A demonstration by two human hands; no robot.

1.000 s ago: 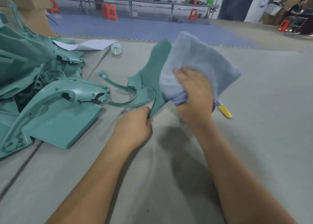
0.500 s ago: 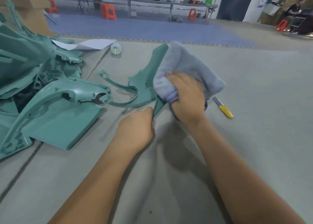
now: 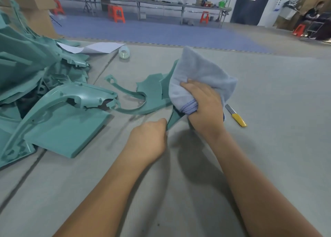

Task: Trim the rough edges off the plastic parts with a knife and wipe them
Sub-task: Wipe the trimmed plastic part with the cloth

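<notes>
A teal plastic part [image 3: 152, 93] with a curved arm stands tilted on the grey table [image 3: 268, 147]. My left hand [image 3: 148, 140] grips its near lower corner. My right hand [image 3: 204, 107] clutches a bunched pale blue cloth [image 3: 200, 73] against the part's right side; the cloth hides that side of the part. A knife with a yellow handle [image 3: 236, 118] lies on the table just right of my right hand, blade pointing away from me.
A pile of teal plastic parts [image 3: 35, 86] fills the table's left side. A white sheet of paper [image 3: 93, 47] and a roll of clear tape [image 3: 124, 52] lie at the far edge. Benches, orange stools and a seated person are in the background.
My right hand has drawn the cloth down along the part towards me, and the cloth is now more bunched. My left hand has kept its hold on the near corner.
</notes>
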